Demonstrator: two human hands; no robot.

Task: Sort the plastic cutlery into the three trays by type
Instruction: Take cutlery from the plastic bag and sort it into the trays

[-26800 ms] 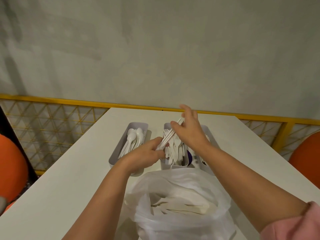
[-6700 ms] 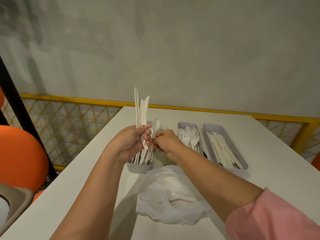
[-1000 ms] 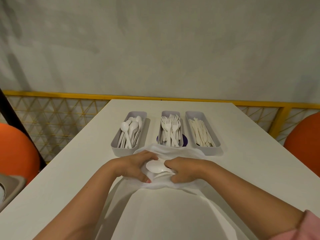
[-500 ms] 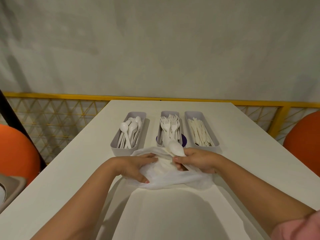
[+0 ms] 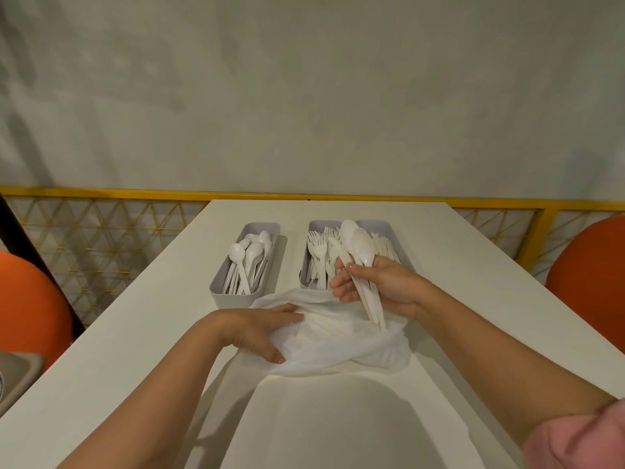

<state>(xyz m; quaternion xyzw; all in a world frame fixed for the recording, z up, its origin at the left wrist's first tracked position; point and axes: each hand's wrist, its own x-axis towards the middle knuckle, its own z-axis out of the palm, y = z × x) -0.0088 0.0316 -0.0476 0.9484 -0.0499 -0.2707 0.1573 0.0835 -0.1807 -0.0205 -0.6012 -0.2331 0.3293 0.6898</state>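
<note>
right hand (image 5: 382, 286) lifted maybe three spoons (image 5: 361, 248) from bag (image 5: 338, 338).

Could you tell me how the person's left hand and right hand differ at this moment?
The left hand lies low on the plastic bag with fingers fairly straight; the right hand is higher, above the bag, with fingers curled. The left hand carries no cutlery; the right hand grips a bundle of white cutlery, spoon bowls uppermost. Both are bare and close to the bag.
</note>
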